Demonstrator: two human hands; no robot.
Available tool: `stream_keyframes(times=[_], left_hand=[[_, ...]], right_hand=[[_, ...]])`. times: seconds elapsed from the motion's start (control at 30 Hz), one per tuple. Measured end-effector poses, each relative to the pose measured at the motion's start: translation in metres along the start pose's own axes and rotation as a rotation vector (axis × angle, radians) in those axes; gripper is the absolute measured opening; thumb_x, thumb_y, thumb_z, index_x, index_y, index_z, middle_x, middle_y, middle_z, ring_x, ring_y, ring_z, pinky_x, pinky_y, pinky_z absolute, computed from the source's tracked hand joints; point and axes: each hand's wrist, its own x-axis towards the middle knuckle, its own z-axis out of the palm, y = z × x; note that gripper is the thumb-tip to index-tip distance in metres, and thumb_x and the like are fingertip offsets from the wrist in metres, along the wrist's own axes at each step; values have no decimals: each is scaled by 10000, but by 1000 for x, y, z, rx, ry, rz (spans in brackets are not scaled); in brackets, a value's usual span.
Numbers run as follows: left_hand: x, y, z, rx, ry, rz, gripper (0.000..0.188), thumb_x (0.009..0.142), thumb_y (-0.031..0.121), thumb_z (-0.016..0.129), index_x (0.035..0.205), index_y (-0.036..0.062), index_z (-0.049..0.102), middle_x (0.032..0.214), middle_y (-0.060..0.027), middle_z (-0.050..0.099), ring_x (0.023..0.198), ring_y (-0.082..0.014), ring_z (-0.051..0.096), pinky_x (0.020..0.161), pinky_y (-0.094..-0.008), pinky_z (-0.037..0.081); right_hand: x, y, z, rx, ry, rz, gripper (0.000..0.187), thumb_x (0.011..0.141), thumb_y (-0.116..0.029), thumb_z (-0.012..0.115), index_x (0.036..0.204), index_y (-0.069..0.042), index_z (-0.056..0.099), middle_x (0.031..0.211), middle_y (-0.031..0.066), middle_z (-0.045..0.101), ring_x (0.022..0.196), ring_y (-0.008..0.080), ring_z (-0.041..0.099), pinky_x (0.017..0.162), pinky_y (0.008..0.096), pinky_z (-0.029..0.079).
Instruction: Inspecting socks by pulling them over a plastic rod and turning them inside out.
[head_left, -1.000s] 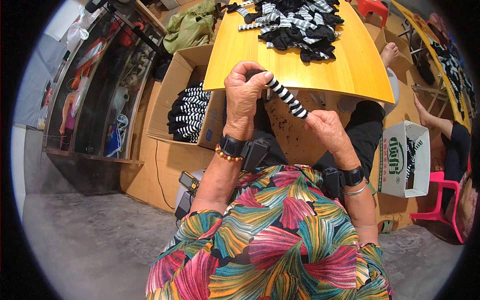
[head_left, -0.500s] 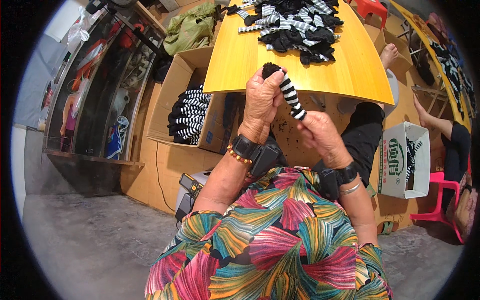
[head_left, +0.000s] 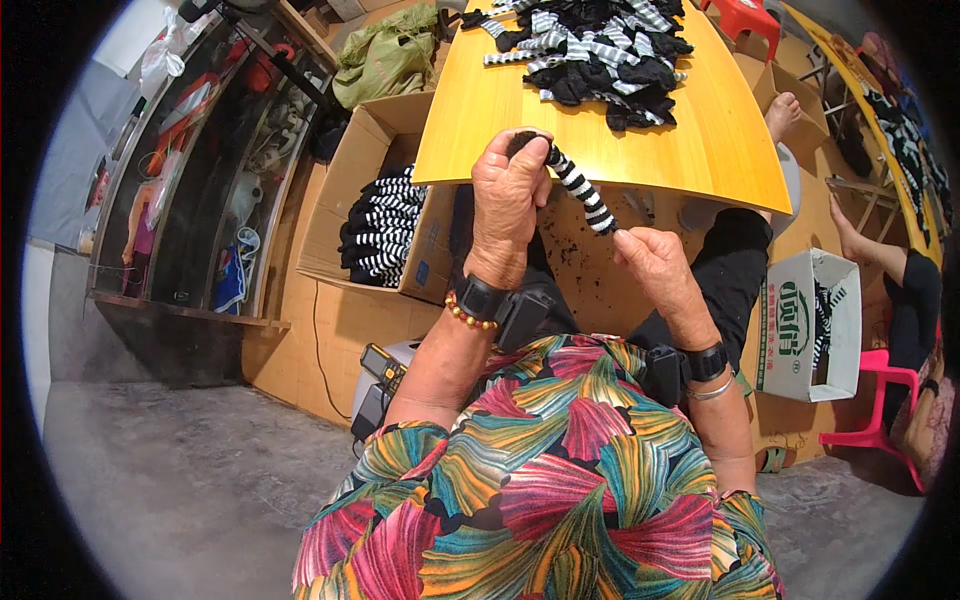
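A slim black-and-white striped knitted piece is stretched slantwise between my two hands in front of the table's near edge. My left hand is closed round its bunched black end, thumb on top. With thumb and fingertips, my right hand pinches the narrow dark tip at the lower right. Whether the piece is a sock or a glove I cannot tell. Beyond my hands, a loose pile of black and grey-striped knitted pieces lies on the yellow table.
Left of the table stands a cardboard box with striped knitted pieces stacked inside. A white carton with more of them is at the right, beside a pink stool. Dark shelves line the left. Another person's bare foot rests beside the table.
My left hand has shifted slightly left and turned over the black end. My right hand has moved slightly right and now pinches the tip, with the striped part drawn out straighter.
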Motion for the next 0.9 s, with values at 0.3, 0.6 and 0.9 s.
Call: stream_keyframes(times=[0.3, 0.6, 0.9], left_hand=[[3, -7, -13, -244, 31, -119, 127, 830, 152, 597, 852, 34, 557, 633, 33, 489, 436, -32, 360, 371, -190, 334], [-2, -5, -1, -159, 59, -49, 129, 835, 150, 591, 844, 31, 541, 625, 32, 483, 437, -42, 365, 369, -193, 335], [-1, -8, -6, -243, 50, -132, 105, 830, 131, 596, 843, 48, 532, 646, 30, 499, 429, -37, 378, 370, -190, 343]], right_hand=[[-5, -3, -5, -96, -13, -74, 354, 850, -282, 524, 635, -4, 570, 493, 15, 448, 490, 96, 419, 465, 262, 351], [-3, -7, -10, -156, 9, -78, 348, 845, -278, 527, 635, -3, 568, 490, 34, 461, 477, 111, 428, 464, 277, 358], [-3, -7, -4, -130, 22, -108, 312, 838, -234, 517, 654, 12, 570, 521, 65, 504, 505, 128, 479, 495, 288, 394]])
